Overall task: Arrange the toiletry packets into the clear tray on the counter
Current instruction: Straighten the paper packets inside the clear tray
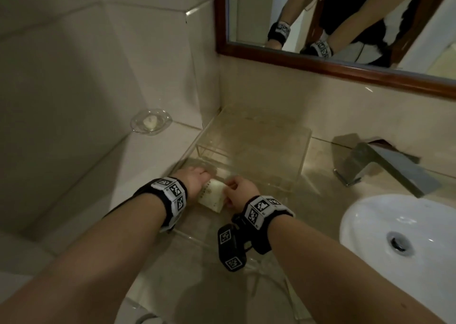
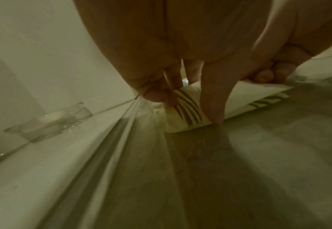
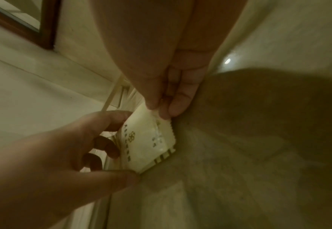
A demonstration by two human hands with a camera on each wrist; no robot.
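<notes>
Both hands are pinching 1 packet (image 1: 212,195) — left hand (image 1: 195,180), right hand (image 1: 240,188) — steadying opposite ends. It is going down flat in the tray (image 1: 304,150), likely squared against the left wall.

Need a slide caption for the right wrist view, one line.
Right hand and left hand hold a cream toiletry packet.

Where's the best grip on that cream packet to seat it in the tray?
Probably pinch the packet by its flat crimped ends from above, as the left hand and right hand do now. It lies flat, low beside the clear tray's left wall.
</notes>
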